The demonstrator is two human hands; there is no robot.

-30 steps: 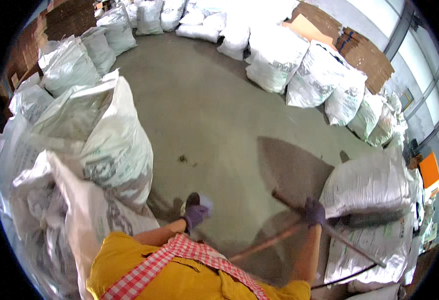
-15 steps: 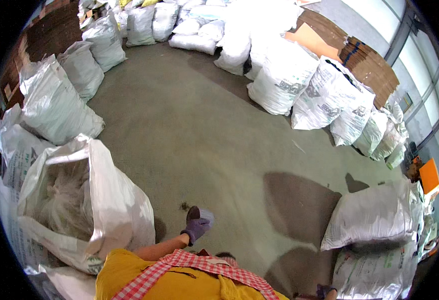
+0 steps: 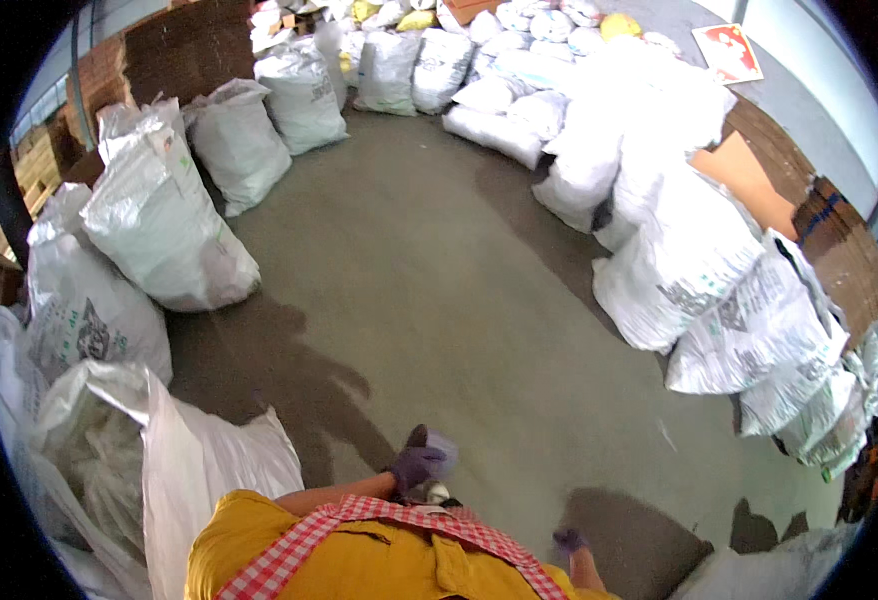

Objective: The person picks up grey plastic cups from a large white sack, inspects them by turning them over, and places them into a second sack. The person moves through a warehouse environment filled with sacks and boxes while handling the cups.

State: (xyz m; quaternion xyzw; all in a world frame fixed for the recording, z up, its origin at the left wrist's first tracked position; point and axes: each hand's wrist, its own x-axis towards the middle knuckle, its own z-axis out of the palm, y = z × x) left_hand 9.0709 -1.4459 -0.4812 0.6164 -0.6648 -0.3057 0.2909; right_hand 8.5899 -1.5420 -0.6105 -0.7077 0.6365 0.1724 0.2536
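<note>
My left hand (image 3: 416,467), in a purple glove, is closed around a small thing with a dark brown rounded part and a pale, translucent part (image 3: 444,455). Its exact kind cannot be made out. The hand is in front of my yellow top and red-and-white checked apron strap (image 3: 339,513). My right hand (image 3: 570,541), also purple-gloved, hangs low at my right side over the floor; its fingers are too small and dark to read. To the left of me stands a large open white woven sack (image 3: 199,450) with clear plastic film inside.
Filled white sacks line the left side (image 3: 174,215) and the right side (image 3: 674,265), with more heaped at the far end. Stacked flat cardboard (image 3: 844,255) stands behind the right row. Another sack (image 3: 769,570) lies at the lower right. Shadows fall across the grey floor (image 3: 429,280).
My view has shifted, so the sacks sit further right and lower. My right hand has come closer in to my body. The left hand still grips the same small thing.
</note>
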